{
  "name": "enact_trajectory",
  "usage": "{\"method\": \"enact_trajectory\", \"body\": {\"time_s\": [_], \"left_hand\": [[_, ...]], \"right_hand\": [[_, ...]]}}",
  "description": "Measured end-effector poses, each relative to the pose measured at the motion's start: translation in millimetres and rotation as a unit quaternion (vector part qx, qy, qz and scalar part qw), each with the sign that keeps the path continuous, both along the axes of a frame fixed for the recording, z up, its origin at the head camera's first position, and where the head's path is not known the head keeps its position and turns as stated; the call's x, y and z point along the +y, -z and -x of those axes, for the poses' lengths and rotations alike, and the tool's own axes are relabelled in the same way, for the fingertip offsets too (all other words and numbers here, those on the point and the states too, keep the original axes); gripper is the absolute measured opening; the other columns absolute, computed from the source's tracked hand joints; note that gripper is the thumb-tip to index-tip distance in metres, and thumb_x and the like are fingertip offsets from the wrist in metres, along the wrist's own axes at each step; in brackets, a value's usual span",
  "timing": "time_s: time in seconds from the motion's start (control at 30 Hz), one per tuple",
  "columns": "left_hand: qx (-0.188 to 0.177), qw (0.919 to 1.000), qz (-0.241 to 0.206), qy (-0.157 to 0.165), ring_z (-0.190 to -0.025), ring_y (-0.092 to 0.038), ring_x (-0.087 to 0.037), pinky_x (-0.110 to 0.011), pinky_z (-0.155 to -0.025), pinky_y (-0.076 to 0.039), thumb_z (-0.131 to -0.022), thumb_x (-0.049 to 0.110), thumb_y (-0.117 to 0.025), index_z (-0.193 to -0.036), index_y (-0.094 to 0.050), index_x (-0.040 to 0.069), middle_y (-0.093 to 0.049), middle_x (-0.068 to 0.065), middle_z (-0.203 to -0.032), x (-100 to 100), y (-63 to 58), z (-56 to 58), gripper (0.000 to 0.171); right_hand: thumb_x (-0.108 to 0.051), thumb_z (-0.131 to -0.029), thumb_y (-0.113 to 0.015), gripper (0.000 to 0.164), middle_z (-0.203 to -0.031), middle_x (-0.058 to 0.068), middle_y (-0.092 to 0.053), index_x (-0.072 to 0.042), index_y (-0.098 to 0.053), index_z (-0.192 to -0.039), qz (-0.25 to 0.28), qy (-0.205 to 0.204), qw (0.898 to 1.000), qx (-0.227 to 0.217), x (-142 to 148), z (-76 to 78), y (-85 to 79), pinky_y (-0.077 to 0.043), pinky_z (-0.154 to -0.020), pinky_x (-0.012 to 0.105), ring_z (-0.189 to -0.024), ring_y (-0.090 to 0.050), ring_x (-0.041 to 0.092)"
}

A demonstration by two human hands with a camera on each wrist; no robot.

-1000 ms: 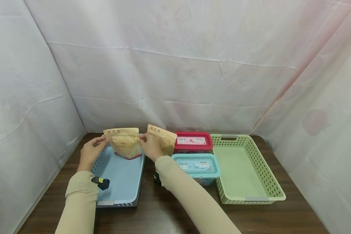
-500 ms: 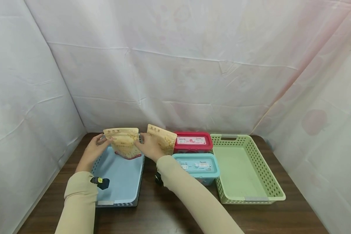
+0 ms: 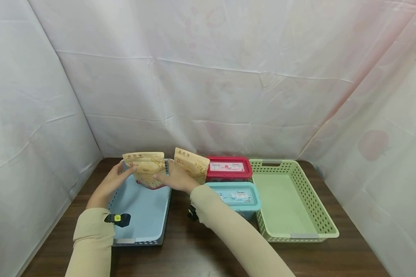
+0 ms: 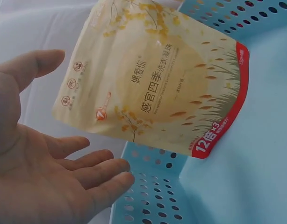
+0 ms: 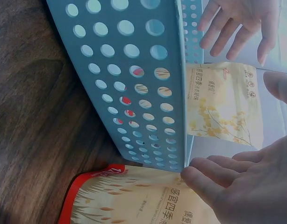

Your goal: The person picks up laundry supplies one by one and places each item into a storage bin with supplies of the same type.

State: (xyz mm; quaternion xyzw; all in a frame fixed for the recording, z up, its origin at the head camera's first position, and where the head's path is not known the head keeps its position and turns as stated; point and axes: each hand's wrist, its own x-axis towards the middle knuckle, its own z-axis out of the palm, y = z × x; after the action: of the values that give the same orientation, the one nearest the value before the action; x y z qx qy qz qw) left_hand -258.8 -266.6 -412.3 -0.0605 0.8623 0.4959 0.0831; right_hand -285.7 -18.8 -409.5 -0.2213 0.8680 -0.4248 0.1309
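Note:
A cream stand-up pouch with a red bottom band [image 3: 146,169] leans upright at the back of the blue basket [image 3: 142,219]. My left hand [image 4: 50,172] is beside the pouch's left edge, its fingers spread and apart from it in the left wrist view. On the other side my right hand [image 5: 251,182] has its fingers extended, level with the basket's rim and short of the pouch. Neither hand holds anything. A second cream pouch [image 3: 195,166] stands on the table just behind my right hand, which hides part of it.
Right of the second pouch stand a red lidded box [image 3: 228,175] and, nearer, a light-blue lidded box [image 3: 240,211]. A green perforated basket [image 3: 287,207] sits to their right. White cloth [image 3: 208,96] hangs behind the dark wooden table [image 3: 194,254].
Both hands have let go of the first pouch's side edges, and their fingers have opened away from it. The pouch stays where it was in the blue basket.

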Motion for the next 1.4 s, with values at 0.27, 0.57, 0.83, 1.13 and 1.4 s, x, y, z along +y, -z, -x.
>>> {"method": "enact_trajectory", "body": {"time_s": [0.27,0.57,0.83,1.13,1.4], "left_hand": [[-0.008,0.9998,0.007,0.015,-0.145,0.004,-0.054,-0.077,-0.108,-0.009,-0.097,0.063,-0.049,-0.156,0.013,0.000,0.008,-0.031,-0.162,1,-5.9,-7.7,0.107],[0.022,0.9989,0.004,0.040,-0.144,0.003,-0.057,-0.080,-0.104,-0.012,-0.096,0.063,-0.052,-0.159,0.010,0.006,0.007,-0.029,-0.162,10,-17.8,-21.0,0.105],[0.052,0.9969,0.006,0.059,-0.145,-0.011,-0.054,-0.078,-0.104,-0.021,-0.097,0.059,-0.054,-0.161,0.000,0.008,-0.005,-0.027,-0.163,23,-27.8,-24.5,0.099],[0.091,0.9934,-0.006,0.069,-0.146,-0.019,-0.049,-0.070,-0.108,-0.027,-0.100,0.050,-0.057,-0.161,-0.007,0.007,-0.013,-0.025,-0.163,31,-30.0,-24.0,0.090],[0.109,0.9900,-0.001,0.090,-0.144,-0.026,-0.048,-0.069,-0.107,-0.030,-0.101,0.047,-0.057,-0.161,-0.017,0.008,-0.025,-0.024,-0.160,47,-34.2,-25.1,0.081]], "right_hand": [[-0.060,-0.095,-0.056,0.097,-0.165,0.010,-0.019,-0.005,-0.009,-0.161,-0.006,-0.007,1.000,-0.015,10,-1.4,-7.4,-0.031,-0.115,0.048,-0.148,-0.024,0.024],[-0.059,-0.096,-0.056,0.095,-0.164,0.009,-0.021,-0.004,-0.011,-0.160,-0.015,-0.028,0.999,0.022,26,-8.7,-24.7,-0.035,-0.113,0.040,-0.145,-0.028,0.017],[-0.057,-0.097,-0.057,0.091,-0.131,0.011,-0.059,-0.006,-0.016,-0.160,-0.038,-0.027,0.997,0.060,34,-11.6,-28.8,-0.048,-0.094,0.031,-0.106,-0.059,0.011],[-0.054,-0.097,-0.060,0.093,-0.163,0.009,-0.024,-0.005,-0.014,-0.160,-0.008,-0.033,0.999,0.029,48,-15.9,-35.7,-0.032,-0.115,0.045,-0.146,-0.029,0.021],[-0.055,-0.094,-0.062,0.091,-0.159,0.011,-0.033,-0.006,-0.021,-0.159,-0.017,-0.018,0.999,0.039,72,-19.1,-44.1,-0.039,-0.110,0.049,-0.141,-0.039,0.028]]}}
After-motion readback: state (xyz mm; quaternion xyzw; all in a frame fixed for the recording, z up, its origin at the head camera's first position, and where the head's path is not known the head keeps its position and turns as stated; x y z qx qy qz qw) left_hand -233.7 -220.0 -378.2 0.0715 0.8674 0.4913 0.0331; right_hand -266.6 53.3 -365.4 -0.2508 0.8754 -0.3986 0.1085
